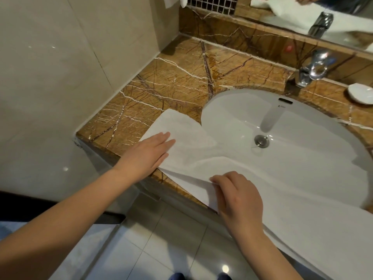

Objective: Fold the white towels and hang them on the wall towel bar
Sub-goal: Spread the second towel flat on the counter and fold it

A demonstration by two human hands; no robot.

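Observation:
A white towel (282,184) lies spread over the front of the marble counter (177,83) and across the near half of the sink. My left hand (147,156) rests flat on the towel's left end, fingers stretched out and together, holding nothing. My right hand (238,197) pinches the towel's near edge at the counter's front, where two layers of cloth show. White cloth (175,1) hangs at the top edge of the view on the wall; no towel bar is visible.
The white sink (302,118) has a metal drain (261,140) and a chrome tap (310,71) behind it. A white soap dish (361,93) sits at the far right. A mirror (302,15) runs along the back. A tiled wall (60,77) closes the left side; tiled floor lies below.

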